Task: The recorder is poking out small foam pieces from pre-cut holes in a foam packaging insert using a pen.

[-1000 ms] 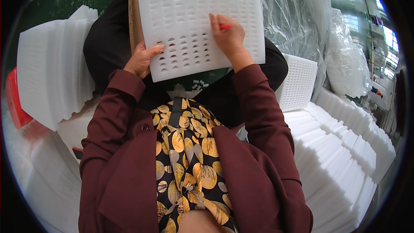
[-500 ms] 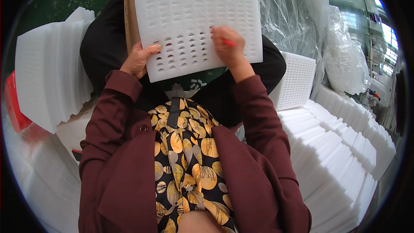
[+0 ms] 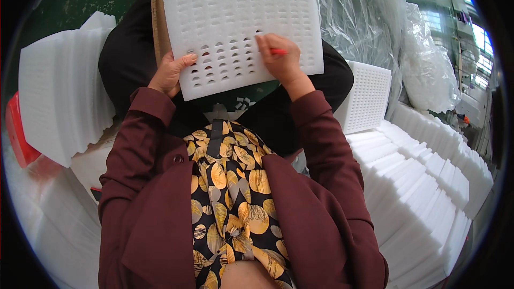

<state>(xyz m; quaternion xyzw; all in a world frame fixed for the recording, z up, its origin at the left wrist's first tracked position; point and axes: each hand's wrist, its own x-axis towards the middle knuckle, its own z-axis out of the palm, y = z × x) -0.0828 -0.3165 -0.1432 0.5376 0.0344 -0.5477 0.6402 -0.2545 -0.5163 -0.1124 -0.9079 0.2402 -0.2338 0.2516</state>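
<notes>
A white foam sheet with rows of half-round cut-outs leans over my lap. My left hand grips its near left edge, thumb on top and fingers underneath. My right hand is closed around a tool with a red handle, at the right end of the opened rows. The tool's working end is hidden by my fingers. Holes nearest me show through dark or grey, while the slots farther up still look filled with white. Several small white foam bits lie on the green floor below the sheet.
Stacked white foam sheets stand at the left beside a red plastic object. More foam stacks fill the right, with a perforated foam block by my knee. Clear plastic wrapping bulges behind it. Cardboard edges the held sheet.
My right hand has shifted slightly left along the sheet, still closed on the red-handled tool. The left hand keeps its hold. The view has moved a little.
</notes>
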